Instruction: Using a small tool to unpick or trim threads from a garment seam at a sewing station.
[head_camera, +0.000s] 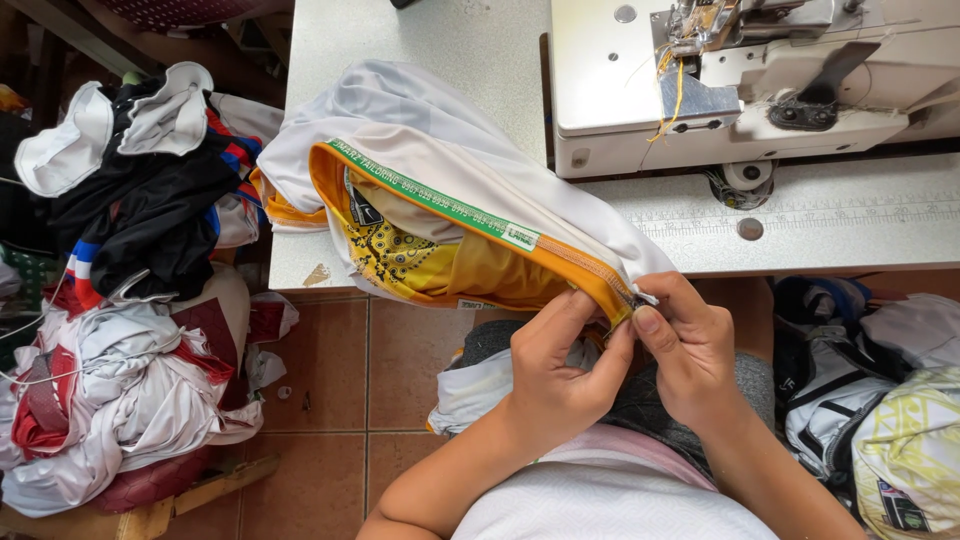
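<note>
**Both hands pinch the collar seam at the table's near edge**

On the far left, a heap of clothes (130, 300) in black, white and red spills over a seat beside the tiled floor (340, 380). Right of it, a white and orange shirt (440, 190) lies draped over the near edge of the pale table (440, 40), its collar turned open so that a green tape strip (430, 195) shows along the neckline.

The step in hand looks like checking or picking at the end of the orange collar seam, close up and away from the needle. The left hand (555, 365) is curled tight, thumb and forefinger grasping the orange edge from below. The right hand (690, 345) meets it, fingertips clamped on the same seam end where a small white bit pokes out; I can't tell whether that is thread, a label or a tool. By my reading, the next move calls for a fine, steady pinch and the cloth kept taut between both hands.

Farther right, the white sewing machine (750, 90) sits on the table, and more clothes (880, 400) pile at the near right.
</note>
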